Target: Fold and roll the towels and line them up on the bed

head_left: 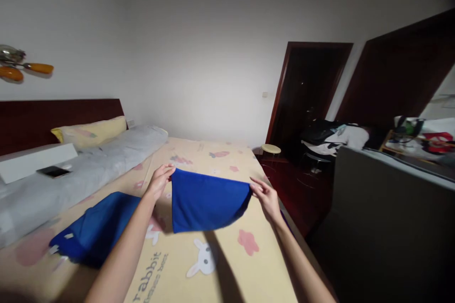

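A blue cloth (209, 201) hangs stretched between my two hands above the bed. My left hand (161, 181) pinches its upper left corner. At the upper right corner, my right hand (265, 195) grips the cloth between thumb and fingers, with some other fingers held away. The top edge is taut and slopes slightly down to the right, while the lower edge hangs free and curves up at the right. Beside my left forearm lies a pile of blue cloths (99, 227) with small white tags, partly hidden by that arm.
A yellow sheet (185, 265) with rabbit prints covers the bed. Along its left side lie a grey quilt (106, 156), a yellow pillow (95, 133), a white box (39, 161) and a phone (54, 171). To the right stand a round stool (270, 149) and a dark grey panel (384, 218).
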The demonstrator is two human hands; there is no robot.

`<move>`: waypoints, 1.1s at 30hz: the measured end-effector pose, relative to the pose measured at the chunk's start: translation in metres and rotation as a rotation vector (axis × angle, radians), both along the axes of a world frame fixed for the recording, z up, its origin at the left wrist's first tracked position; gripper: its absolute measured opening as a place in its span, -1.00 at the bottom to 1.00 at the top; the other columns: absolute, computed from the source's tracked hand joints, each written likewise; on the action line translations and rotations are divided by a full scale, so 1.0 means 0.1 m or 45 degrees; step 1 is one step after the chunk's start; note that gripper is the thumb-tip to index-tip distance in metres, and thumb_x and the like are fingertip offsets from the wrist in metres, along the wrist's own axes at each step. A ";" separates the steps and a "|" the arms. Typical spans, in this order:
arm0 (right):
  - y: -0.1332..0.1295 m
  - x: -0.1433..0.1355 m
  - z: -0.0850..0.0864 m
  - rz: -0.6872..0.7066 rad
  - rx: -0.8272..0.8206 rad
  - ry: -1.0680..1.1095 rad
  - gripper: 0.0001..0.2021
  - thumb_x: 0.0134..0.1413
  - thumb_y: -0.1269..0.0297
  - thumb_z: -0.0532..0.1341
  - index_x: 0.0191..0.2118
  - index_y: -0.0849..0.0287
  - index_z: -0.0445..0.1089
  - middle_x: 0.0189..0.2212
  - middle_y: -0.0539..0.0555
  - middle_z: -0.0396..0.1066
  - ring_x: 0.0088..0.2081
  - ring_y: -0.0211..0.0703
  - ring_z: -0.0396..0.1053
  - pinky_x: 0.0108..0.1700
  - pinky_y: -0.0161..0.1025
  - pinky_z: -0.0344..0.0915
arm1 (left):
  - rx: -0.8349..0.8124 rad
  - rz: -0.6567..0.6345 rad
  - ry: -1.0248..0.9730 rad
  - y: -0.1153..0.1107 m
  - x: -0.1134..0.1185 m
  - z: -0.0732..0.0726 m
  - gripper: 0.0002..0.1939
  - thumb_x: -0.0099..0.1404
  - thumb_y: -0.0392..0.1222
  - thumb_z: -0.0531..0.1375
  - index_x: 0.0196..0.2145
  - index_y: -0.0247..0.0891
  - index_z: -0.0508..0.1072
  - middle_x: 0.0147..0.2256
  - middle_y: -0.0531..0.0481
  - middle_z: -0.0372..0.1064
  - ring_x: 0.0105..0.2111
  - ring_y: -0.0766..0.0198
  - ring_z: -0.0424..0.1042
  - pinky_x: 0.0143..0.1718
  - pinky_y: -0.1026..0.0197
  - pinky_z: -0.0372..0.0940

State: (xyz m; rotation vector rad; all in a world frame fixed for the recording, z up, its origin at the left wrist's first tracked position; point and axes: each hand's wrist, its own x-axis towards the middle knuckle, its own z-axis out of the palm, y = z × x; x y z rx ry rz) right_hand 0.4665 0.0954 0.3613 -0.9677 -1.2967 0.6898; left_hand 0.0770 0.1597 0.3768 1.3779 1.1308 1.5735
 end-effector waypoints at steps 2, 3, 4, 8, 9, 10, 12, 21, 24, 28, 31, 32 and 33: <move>0.13 0.00 0.15 0.068 -0.032 -0.018 -0.44 -0.13 -0.05 0.34 -0.17 0.41 0.49 -0.51 0.10 0.49 -0.46 -0.25 0.40 -0.38 -0.27 0.37 | 0.004 -0.019 -0.020 -0.10 -0.05 0.15 -0.38 -0.08 0.17 0.38 -0.16 -0.27 0.39 -0.52 0.15 0.39 -0.53 0.37 0.39 -0.41 0.27 0.28; 0.18 0.00 0.20 0.082 -0.043 -0.026 -0.45 -0.16 -0.06 0.35 -0.22 0.41 0.51 -0.49 0.12 0.50 -0.45 -0.25 0.40 -0.38 -0.27 0.37 | -0.002 -0.035 -0.017 -0.14 -0.08 0.21 -0.39 -0.08 0.16 0.38 -0.16 -0.26 0.40 -0.53 0.16 0.39 -0.53 0.38 0.39 -0.40 0.27 0.28; 0.22 0.00 0.24 0.090 -0.053 -0.029 -0.45 -0.19 -0.07 0.36 -0.26 0.41 0.52 -0.48 0.13 0.50 -0.45 -0.25 0.41 -0.37 -0.27 0.37 | -0.003 -0.049 -0.015 -0.18 -0.10 0.26 -0.40 -0.08 0.15 0.39 -0.16 -0.26 0.41 -0.53 0.16 0.39 -0.52 0.38 0.39 -0.38 0.27 0.29; 0.28 0.02 0.40 0.123 -0.093 -0.036 -0.43 -0.24 -0.09 0.37 -0.27 0.42 0.51 -0.49 0.11 0.49 -0.43 -0.24 0.43 -0.30 -0.22 0.40 | -0.003 -0.107 0.005 -0.29 -0.15 0.38 -0.42 -0.09 0.15 0.40 -0.22 -0.30 0.46 -0.45 0.05 0.48 -0.43 0.33 0.45 -0.30 0.22 0.34; 0.28 0.03 0.44 0.128 -0.098 -0.040 -0.43 -0.25 -0.09 0.37 -0.27 0.41 0.51 -0.49 0.10 0.49 -0.42 -0.24 0.43 -0.28 -0.21 0.41 | -0.002 -0.121 0.015 -0.32 -0.16 0.41 -0.42 -0.10 0.15 0.41 -0.23 -0.31 0.48 -0.42 0.01 0.50 -0.41 0.30 0.47 -0.28 0.20 0.35; 0.26 0.03 0.48 0.131 -0.099 -0.047 -0.43 -0.25 -0.09 0.38 -0.27 0.39 0.51 -0.49 0.09 0.49 -0.42 -0.24 0.44 -0.26 -0.20 0.41 | 0.001 -0.135 0.027 -0.34 -0.16 0.43 -0.43 -0.11 0.14 0.41 -0.23 -0.32 0.49 -0.40 -0.02 0.52 -0.38 0.28 0.48 -0.26 0.19 0.36; 0.23 0.05 0.56 0.131 -0.099 -0.071 -0.45 -0.28 -0.09 0.41 -0.27 0.35 0.52 -0.52 0.05 0.48 -0.42 -0.22 0.44 -0.25 -0.19 0.43 | 0.007 -0.159 0.059 -0.38 -0.17 0.48 -0.43 -0.12 0.14 0.42 -0.25 -0.32 0.52 -0.36 -0.08 0.55 -0.34 0.24 0.50 -0.22 0.16 0.37; 0.23 0.12 0.68 0.153 -0.141 -0.234 -0.35 -0.42 -0.17 0.43 -0.23 0.27 0.51 -0.42 0.12 0.55 -0.33 -0.07 0.51 -0.19 -0.09 0.49 | 0.012 -0.181 0.245 -0.43 -0.26 0.63 -0.51 -0.14 0.06 0.44 -0.29 -0.30 0.57 -0.33 -0.12 0.59 -0.28 0.16 0.52 -0.16 0.11 0.38; 0.28 0.14 0.67 0.121 -0.149 -0.326 -0.42 -0.39 -0.18 0.42 -0.32 0.25 0.51 -0.45 0.11 0.54 -0.39 -0.09 0.51 -0.26 -0.14 0.49 | -0.005 -0.145 0.302 -0.41 -0.30 0.61 -0.55 -0.15 0.03 0.44 -0.32 -0.30 0.58 -0.39 -0.09 0.59 -0.33 0.19 0.51 -0.22 0.14 0.37; 0.34 0.14 0.69 0.057 -0.144 -0.515 -0.58 -0.23 -0.08 0.39 -0.41 0.23 0.49 -0.60 0.04 0.48 -0.54 -0.22 0.44 -0.44 -0.31 0.39 | -0.043 -0.086 0.359 -0.31 -0.36 0.56 -0.62 -0.16 0.01 0.44 -0.42 -0.29 0.59 -0.48 -0.04 0.56 -0.40 0.23 0.47 -0.34 0.22 0.33; 0.42 0.07 0.71 0.068 -0.147 -0.646 -0.66 -0.14 -0.01 0.36 -0.45 0.22 0.49 -0.62 0.01 0.47 -0.58 -0.30 0.38 -0.49 -0.39 0.30 | -0.077 -0.043 0.378 -0.19 -0.41 0.49 -0.62 -0.18 0.03 0.44 -0.45 -0.28 0.58 -0.55 0.02 0.52 -0.47 0.28 0.42 -0.45 0.27 0.26; 0.45 0.04 0.71 0.078 -0.155 -0.681 -0.68 -0.12 0.01 0.36 -0.47 0.23 0.48 -0.63 0.01 0.46 -0.60 -0.32 0.37 -0.51 -0.40 0.28 | -0.090 -0.033 0.380 -0.15 -0.42 0.46 -0.62 -0.18 0.04 0.44 -0.45 -0.28 0.57 -0.58 0.04 0.49 -0.50 0.30 0.41 -0.48 0.28 0.23; 0.48 0.01 0.71 0.087 -0.166 -0.712 -0.69 -0.11 0.03 0.36 -0.49 0.23 0.48 -0.65 0.00 0.45 -0.62 -0.33 0.35 -0.52 -0.40 0.27 | -0.104 -0.026 0.379 -0.11 -0.43 0.42 -0.61 -0.18 0.06 0.43 -0.45 -0.29 0.57 -0.62 0.07 0.46 -0.54 0.32 0.39 -0.52 0.29 0.20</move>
